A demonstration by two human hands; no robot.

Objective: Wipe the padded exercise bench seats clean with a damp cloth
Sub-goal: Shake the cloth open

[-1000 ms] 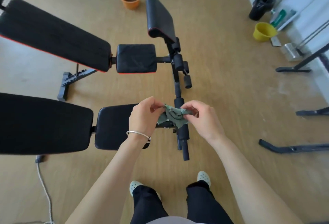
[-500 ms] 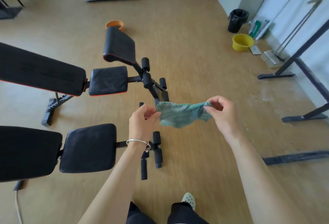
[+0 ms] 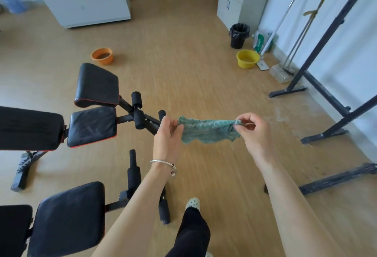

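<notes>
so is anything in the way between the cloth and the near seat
Nothing visible lies on the near seat. The cloth hangs stretched between left hand and right hand, off to the seat's right. Only the bench's roller post stands between, lower than the cloth, it seems.

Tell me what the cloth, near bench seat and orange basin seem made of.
The cloth: green, open-textured fabric, maybe knit or microfibre; it sags limp. The near bench seat: padding under black vinyl or faux leather; dull sheen. The orange basin: probably plastic, smooth and evenly coloured.
</notes>
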